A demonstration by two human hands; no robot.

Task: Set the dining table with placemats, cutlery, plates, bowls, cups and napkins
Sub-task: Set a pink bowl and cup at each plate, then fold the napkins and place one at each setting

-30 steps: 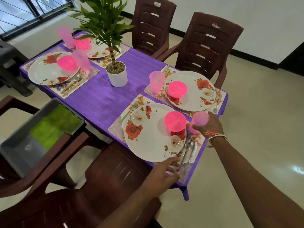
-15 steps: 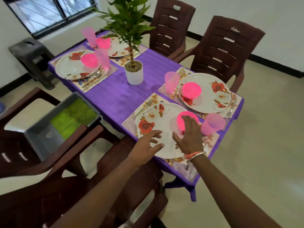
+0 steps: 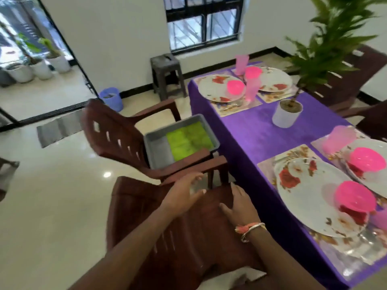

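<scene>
A person's left hand (image 3: 184, 197) and right hand (image 3: 240, 208) hover above a brown chair (image 3: 167, 248), each grip released, fingers spread and holding nothing. Green napkins (image 3: 188, 141) lie in a grey tray (image 3: 155, 141) on the seat of a second chair (image 3: 113, 135) (just beside the purple tabletop (image 3: 251, 132)), where floral plates (image 3: 310, 201), pink bowls (image 3: 355, 196) and cups (image 3: 339, 139) sit on placemats (image 3: 293, 152).

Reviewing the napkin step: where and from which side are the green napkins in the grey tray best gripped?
Probably from above, pinching the green napkins at their edge beside the bare half of the grey tray: they lie flat, walls hem the other edges, and a chair armrest crosses the near side.
</scene>
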